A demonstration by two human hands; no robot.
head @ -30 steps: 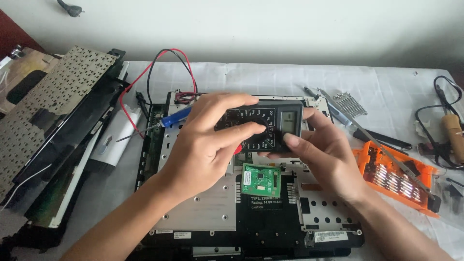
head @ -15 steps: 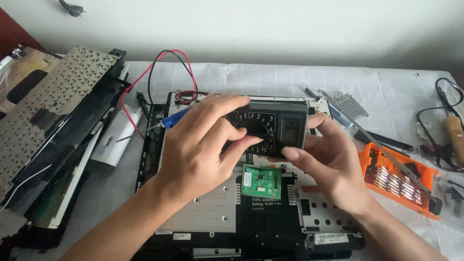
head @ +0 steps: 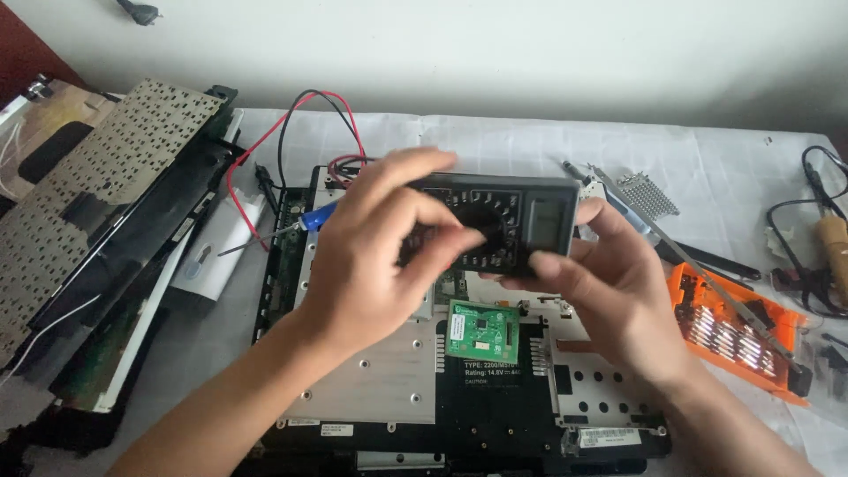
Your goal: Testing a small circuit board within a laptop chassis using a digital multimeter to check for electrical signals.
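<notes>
The right hand (head: 618,291) holds a dark multimeter (head: 503,221) from below and from its screen end, thumb pressed on the lower edge and fingers curled behind it, so its grip is closed on the meter. The left hand (head: 371,256) lies over the meter's other end, its thumb and forefinger pinched together on the round dial (head: 484,231) in the middle of the face. The meter is held in the air, lying sideways with its grey screen toward the right hand, above the middle of the tabletop (head: 495,141), which is covered with white paper.

Directly under the hands lies an opened laptop base (head: 459,415), bottom up, with a metal plate and a small green circuit board (head: 481,329) just below the meter. Red and black test leads (head: 291,132) loop from behind the left hand toward the far edge of the tabletop, and a blue-handled tool (head: 322,215) pokes out beside the left wrist.

Along the left edge a removed keyboard (head: 88,185) rests tilted on other dark laptop parts. Toward the right edge sits an orange case of screwdriver bits (head: 733,331), with long black tools lying across it, a small perforated metal piece (head: 647,194) beyond them, and a wooden-handled soldering iron (head: 832,243) near the far right corner.
</notes>
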